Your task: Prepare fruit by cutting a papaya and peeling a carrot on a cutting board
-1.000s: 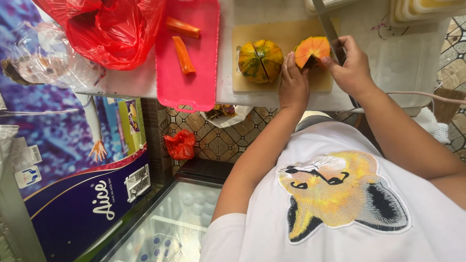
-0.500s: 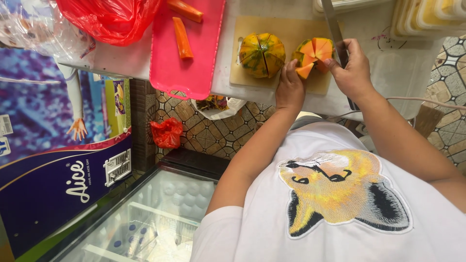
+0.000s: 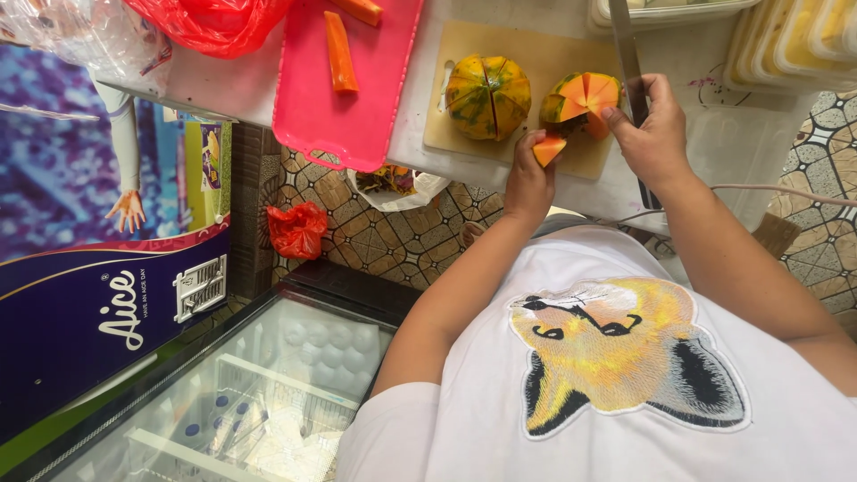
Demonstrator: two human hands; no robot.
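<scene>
Down in the head view, the left hand (image 3: 528,178) is pinching an orange papaya wedge (image 3: 548,149) just off the cut papaya half (image 3: 580,100) on the wooden cutting board (image 3: 464,54). Beside it, the right hand (image 3: 656,134) is gripping a knife (image 3: 623,45), its blade lying against that half. Another scored half (image 3: 487,96) is sitting on the board, near a pink tray (image 3: 344,120) on the desk (image 3: 223,89).

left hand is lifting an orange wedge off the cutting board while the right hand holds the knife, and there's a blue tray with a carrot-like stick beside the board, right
Not quite: the tray is pink, not blue, as the head view shows. The rest holds: the left hand holds an orange wedge just above the cutting board, the right hand grips the knife, and an orange stick lies on the tray beside the board.
</scene>
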